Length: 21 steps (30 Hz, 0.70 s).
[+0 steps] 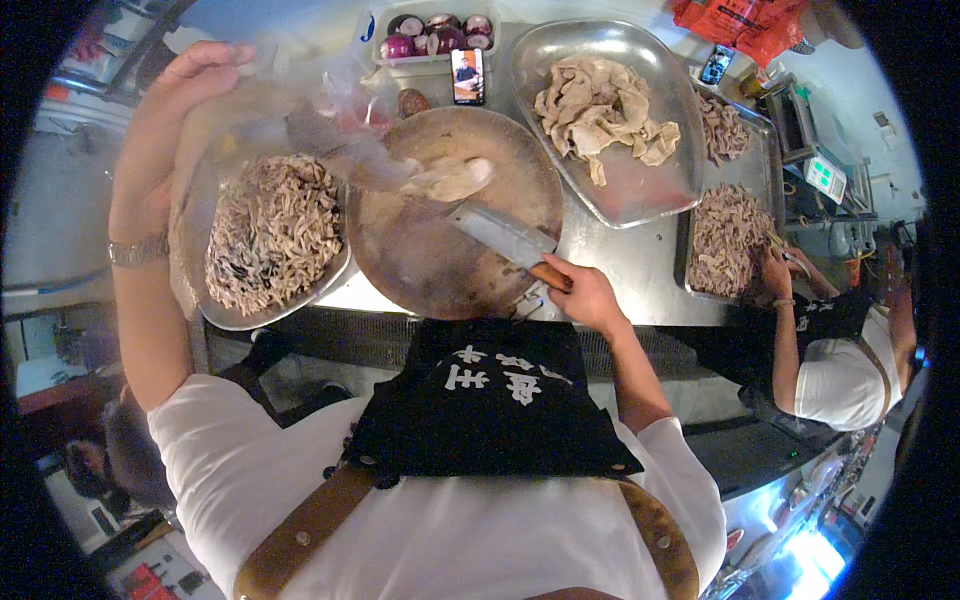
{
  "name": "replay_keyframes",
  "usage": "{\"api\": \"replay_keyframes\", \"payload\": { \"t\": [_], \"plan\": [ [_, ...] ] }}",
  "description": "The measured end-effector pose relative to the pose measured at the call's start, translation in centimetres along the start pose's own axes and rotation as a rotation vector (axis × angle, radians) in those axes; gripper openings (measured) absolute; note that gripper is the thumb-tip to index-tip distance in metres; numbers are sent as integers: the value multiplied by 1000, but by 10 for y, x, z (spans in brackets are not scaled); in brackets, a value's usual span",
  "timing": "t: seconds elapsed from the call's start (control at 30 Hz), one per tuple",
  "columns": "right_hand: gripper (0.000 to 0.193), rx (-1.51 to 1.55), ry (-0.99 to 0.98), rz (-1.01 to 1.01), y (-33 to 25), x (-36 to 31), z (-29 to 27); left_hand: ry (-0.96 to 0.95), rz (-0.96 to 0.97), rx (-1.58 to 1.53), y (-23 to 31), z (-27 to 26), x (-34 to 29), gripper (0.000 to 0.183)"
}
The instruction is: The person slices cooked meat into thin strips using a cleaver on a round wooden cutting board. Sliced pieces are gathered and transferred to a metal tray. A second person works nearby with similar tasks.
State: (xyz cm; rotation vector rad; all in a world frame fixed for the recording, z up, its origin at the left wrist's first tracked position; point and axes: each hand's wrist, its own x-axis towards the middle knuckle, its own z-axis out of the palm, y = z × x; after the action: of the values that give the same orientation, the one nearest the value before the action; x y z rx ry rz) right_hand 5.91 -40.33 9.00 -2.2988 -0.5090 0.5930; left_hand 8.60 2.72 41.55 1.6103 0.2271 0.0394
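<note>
My right hand (588,295) is wrapped round the wooden handle of a cleaver (503,237). Its wide blade lies over the right part of a round wooden chopping board (400,255). A pale piece of meat (455,180) rests on the board beyond the blade tip. At the far left, my left hand (200,68) is raised; its fingertips fade into a blurred haze, so its grip is unclear. Below that arm stands a metal tray (250,318) with a heap of sliced meat strips (275,235). A hazy smear covers the space between tray and board.
A metal tray (640,205) of pale meat sheets (605,110) stands right of the board. Behind the board are a tub of purple onions (440,38) and a phone (467,76). At right, a co-worker's hands (778,272) are at another tray of sliced meat (733,235).
</note>
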Motion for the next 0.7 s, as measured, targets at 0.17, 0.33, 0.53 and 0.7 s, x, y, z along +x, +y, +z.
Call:
{"api": "replay_keyframes", "payload": {
  "t": [0.17, 0.33, 0.53, 0.7],
  "plan": [
    [58, 53, 88, 85, -16, -20, 22, -61, 111, -33, -28, -16, -46, 15],
    [57, 118, 141, 187, -22, -27, 43, -366, 89, -153, -67, -3, -45, 16],
    [57, 252, 219, 199, -10, -37, 57, -230, -259, -413, -116, 4, -34, 15],
    [57, 379, 254, 167, 9, -43, 51, -103, -495, -600, -246, 49, 23, 26]
  ]
}}
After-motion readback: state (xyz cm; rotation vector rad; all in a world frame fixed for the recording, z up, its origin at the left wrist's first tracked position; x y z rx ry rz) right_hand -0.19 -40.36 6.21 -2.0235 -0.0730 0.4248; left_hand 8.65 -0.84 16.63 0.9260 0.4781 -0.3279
